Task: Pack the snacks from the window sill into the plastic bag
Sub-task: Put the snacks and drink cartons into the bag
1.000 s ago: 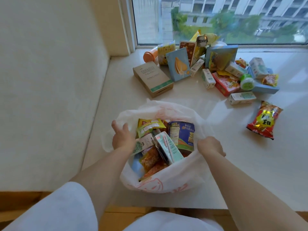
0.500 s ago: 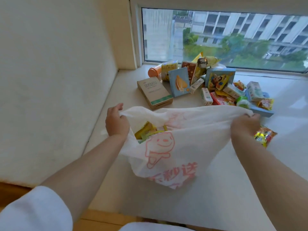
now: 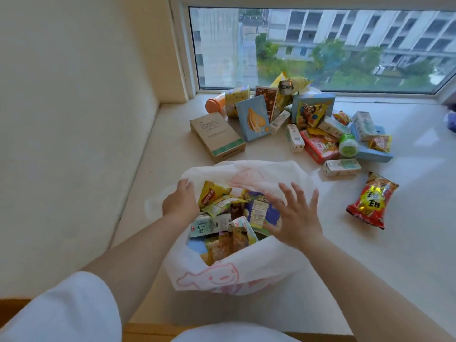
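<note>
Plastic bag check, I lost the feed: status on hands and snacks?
Left hand grips the plastic bag rim; right hand open over its mouth. Bag part full. Snack pile and red packet still on sill. Nothing in the way.

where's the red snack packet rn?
Head view, right side: the red snack packet lies alone on the sill, right of the plastic bag, just below a small white carton.

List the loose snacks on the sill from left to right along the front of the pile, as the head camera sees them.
brown cardboard box → blue box with a yellow pastry picture → small white carton → red flat box → green-lidded cup → red and yellow snack bag
</note>
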`<state>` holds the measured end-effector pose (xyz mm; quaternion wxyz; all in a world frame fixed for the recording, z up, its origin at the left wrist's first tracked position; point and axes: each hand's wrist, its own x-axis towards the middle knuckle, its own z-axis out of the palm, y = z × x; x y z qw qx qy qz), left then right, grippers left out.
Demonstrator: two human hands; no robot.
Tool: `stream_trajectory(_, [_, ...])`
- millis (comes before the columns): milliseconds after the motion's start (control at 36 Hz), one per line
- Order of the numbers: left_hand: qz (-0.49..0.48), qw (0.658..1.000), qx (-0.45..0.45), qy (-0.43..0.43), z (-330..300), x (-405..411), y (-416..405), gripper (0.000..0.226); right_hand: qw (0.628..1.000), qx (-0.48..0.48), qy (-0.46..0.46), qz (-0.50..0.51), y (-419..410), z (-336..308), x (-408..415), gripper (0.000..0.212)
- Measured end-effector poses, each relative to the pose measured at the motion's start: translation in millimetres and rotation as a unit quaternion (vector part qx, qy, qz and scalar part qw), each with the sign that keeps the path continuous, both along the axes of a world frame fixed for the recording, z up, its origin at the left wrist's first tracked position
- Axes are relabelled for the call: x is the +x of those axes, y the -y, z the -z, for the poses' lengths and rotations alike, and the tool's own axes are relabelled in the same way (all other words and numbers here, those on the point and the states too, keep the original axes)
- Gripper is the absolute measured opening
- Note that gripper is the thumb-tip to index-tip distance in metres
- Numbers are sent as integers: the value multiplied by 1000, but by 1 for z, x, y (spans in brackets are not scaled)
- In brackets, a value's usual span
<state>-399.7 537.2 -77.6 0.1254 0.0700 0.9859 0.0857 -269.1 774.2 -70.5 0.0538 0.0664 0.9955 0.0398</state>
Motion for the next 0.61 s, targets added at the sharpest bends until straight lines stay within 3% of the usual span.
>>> stream_trajectory(56, [15,999,-30,14,9,-1,1,62,991,65,119,-14,-4,12,13,81])
stream_trajectory(111, [18,997,-64,32,15,-2,7,59,963,107,246,38,-17,25,36,91])
stream_trajectory(194, [74,986,-147,9,17,-2,11,55,932,133,323,101,-31,37,65,98])
stream_trajectory(278, [135,975,-150,-93,18,1,1,42,939,105,302,123,-35,37,65,90])
stream_trajectory(417, [260,944,-52,-195,19,2,-40,29,985,6,139,104,-22,28,36,58])
stream_trajectory(500, [335,930,-41,-147,12,9,-80,34,992,-11,76,103,-23,22,23,54])
stream_trajectory(611, [366,928,-42,-61,9,19,-132,43,982,7,151,108,-51,30,20,73])
